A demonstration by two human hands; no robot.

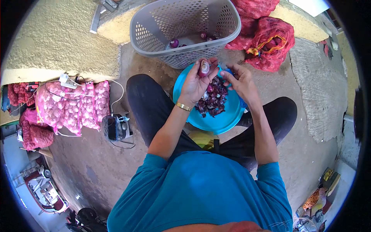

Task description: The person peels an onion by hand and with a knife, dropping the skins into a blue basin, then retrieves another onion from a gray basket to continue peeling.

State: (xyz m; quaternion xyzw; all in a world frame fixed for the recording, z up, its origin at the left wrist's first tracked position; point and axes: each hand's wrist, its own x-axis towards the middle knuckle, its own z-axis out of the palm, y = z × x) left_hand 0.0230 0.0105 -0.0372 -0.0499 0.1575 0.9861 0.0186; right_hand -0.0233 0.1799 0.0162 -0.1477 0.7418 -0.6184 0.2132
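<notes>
My left hand [196, 83] is closed around a red onion [204, 68], whose pale cut end faces up. Close on its right is my right hand [242, 82], thumb and fingers pinched together; a small bluish blur shows at the fingertips, and I cannot make out what it is. Both hands are over a light blue basin [219, 125]. Inside the basin lies a heap of dark purple onion skins [211, 101]. Behind the hands stands a grey perforated plastic basket [185, 48] with several red onions [174, 43] at its bottom.
Red mesh sacks [266, 44] of onions stand right of the basket, one with its top open. Pink mesh bags [73, 106] of garlic-like bulbs lean at the left wall, with a white power strip [68, 81] on top and a dark device [116, 127] with cables beside them.
</notes>
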